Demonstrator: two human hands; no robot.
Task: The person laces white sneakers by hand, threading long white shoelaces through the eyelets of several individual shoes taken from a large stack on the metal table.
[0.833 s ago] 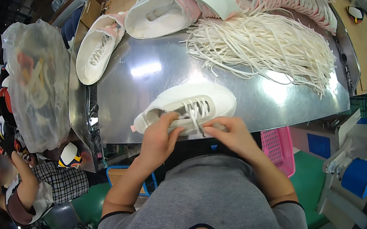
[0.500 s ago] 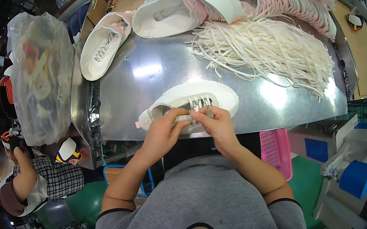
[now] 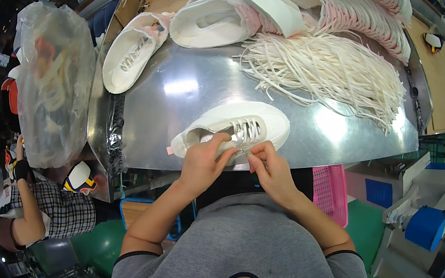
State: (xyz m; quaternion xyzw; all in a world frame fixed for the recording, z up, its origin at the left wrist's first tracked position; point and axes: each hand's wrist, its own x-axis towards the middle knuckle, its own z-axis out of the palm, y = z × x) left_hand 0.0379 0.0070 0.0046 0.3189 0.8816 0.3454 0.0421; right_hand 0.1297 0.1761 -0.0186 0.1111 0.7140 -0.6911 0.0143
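Observation:
A white sneaker [image 3: 258, 120] lies on its side at the near edge of a shiny metal table [image 3: 183, 94]. My left hand [image 3: 202, 162] grips the shoe's near side by the tongue opening. My right hand [image 3: 269, 165] pinches the white lace just below the eyelets. A big loose heap of white laces [image 3: 327, 68] lies farther back on the table.
Another laced white sneaker [image 3: 129, 53] lies at the table's far left, with piles of white and pink shoe uppers [image 3: 233, 14] behind. A clear plastic bag [image 3: 53, 83] hangs off the left edge. A pink basket [image 3: 330, 192] stands lower right. A person in a checked shirt [image 3: 56, 207] sits lower left.
Both hands have stayed on the sneaker. My right hand has shifted from on top of the eyelets to just below them, drawing on the lace.

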